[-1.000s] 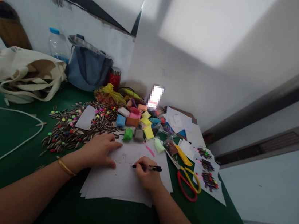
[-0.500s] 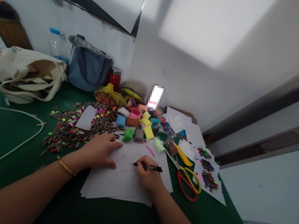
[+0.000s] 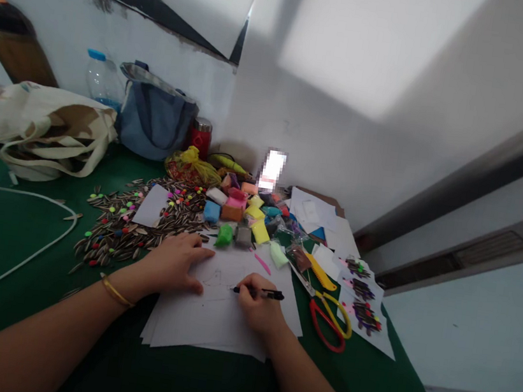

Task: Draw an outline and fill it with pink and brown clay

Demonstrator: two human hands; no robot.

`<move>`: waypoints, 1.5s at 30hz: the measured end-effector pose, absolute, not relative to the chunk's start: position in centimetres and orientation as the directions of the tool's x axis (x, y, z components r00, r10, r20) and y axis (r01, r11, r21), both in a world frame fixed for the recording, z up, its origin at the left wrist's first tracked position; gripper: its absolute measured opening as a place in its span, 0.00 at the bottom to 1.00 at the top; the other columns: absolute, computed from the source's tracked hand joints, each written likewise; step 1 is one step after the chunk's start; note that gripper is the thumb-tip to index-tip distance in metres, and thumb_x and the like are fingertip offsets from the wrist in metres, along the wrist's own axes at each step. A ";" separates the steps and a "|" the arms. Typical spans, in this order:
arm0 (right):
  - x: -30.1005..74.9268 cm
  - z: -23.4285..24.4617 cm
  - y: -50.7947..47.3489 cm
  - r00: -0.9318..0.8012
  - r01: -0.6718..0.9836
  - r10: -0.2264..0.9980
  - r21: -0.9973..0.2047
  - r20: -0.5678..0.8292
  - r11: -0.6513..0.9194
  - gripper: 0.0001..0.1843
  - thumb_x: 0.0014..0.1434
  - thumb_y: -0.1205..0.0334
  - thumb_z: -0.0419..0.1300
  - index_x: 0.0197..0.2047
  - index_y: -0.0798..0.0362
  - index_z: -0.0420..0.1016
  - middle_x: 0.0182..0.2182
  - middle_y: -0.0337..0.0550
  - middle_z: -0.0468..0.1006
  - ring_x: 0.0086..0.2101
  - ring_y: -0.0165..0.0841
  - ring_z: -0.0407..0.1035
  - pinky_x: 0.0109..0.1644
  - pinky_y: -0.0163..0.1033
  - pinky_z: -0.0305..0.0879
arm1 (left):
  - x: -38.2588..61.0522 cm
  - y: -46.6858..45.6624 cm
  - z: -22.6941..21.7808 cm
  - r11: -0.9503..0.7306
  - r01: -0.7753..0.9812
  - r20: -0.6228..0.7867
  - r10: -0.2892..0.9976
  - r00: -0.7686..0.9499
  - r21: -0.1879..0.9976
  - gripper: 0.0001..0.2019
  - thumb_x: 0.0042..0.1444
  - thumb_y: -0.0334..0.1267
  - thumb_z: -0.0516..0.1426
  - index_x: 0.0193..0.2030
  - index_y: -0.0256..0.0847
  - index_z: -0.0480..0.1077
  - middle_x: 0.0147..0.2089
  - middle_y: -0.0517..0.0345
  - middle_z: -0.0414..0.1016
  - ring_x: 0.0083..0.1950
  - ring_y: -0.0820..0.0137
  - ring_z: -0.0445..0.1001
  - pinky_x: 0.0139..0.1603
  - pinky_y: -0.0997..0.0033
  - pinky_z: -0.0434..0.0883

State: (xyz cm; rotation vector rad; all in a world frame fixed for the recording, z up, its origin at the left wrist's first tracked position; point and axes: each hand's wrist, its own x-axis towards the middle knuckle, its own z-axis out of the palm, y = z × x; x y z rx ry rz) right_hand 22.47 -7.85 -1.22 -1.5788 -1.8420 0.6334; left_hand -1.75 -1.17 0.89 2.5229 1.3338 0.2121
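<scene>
A stack of white paper sheets (image 3: pixel 206 320) lies on the green table (image 3: pixel 10 234) in front of me. My right hand (image 3: pixel 259 308) is closed around a black pen (image 3: pixel 264 293), whose tip touches the top sheet beside a faint line drawing. My left hand (image 3: pixel 174 265) rests flat on the paper's left edge, fingers stretched out, with a gold bangle (image 3: pixel 114 293) at the wrist. Right of the paper lie scissors with red and yellow handles (image 3: pixel 329 317).
A heap of sunflower seeds with coloured beads (image 3: pixel 132 224) spreads to the left. Coloured clay blocks (image 3: pixel 240 212) sit behind the paper. Seed pictures on white paper (image 3: pixel 363 299) lie at the right. Bags (image 3: pixel 44 125), a bottle (image 3: pixel 100 77) and a red flask (image 3: pixel 201 135) stand by the wall. A white cord (image 3: pixel 16 260) crosses the table.
The right hand with the pen has shifted very slightly on the sheet; the left hand has stayed in place.
</scene>
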 end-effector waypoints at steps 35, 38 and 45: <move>23.5 -1.9 -7.3 -0.025 0.605 0.993 -0.789 0.118 0.109 0.07 0.54 0.66 0.54 0.29 0.52 0.74 0.26 0.39 0.76 0.30 0.32 0.69 0.33 0.34 0.62 | -1.7 -1.1 1.0 -0.525 0.792 -0.027 0.828 0.560 0.312 0.39 0.36 0.60 0.67 0.59 0.54 0.69 0.51 0.52 0.68 0.54 0.54 0.66 0.52 0.59 0.63; 23.6 -1.9 -7.2 -0.031 0.605 0.992 -0.788 0.122 0.116 0.08 0.54 0.66 0.54 0.29 0.52 0.74 0.26 0.39 0.76 0.29 0.32 0.69 0.32 0.34 0.62 | -1.7 -1.1 0.9 -0.525 0.790 -0.026 0.828 0.560 0.317 0.39 0.36 0.60 0.67 0.58 0.54 0.69 0.51 0.52 0.68 0.54 0.54 0.66 0.52 0.59 0.63; 23.5 -1.9 -7.2 -0.015 0.615 0.993 -0.782 0.119 0.103 0.08 0.52 0.67 0.53 0.26 0.52 0.73 0.25 0.38 0.75 0.28 0.32 0.69 0.32 0.34 0.61 | -1.7 -1.1 1.0 -0.539 0.790 -0.019 0.823 0.568 0.292 0.39 0.37 0.60 0.66 0.59 0.55 0.69 0.50 0.52 0.68 0.53 0.54 0.67 0.51 0.59 0.64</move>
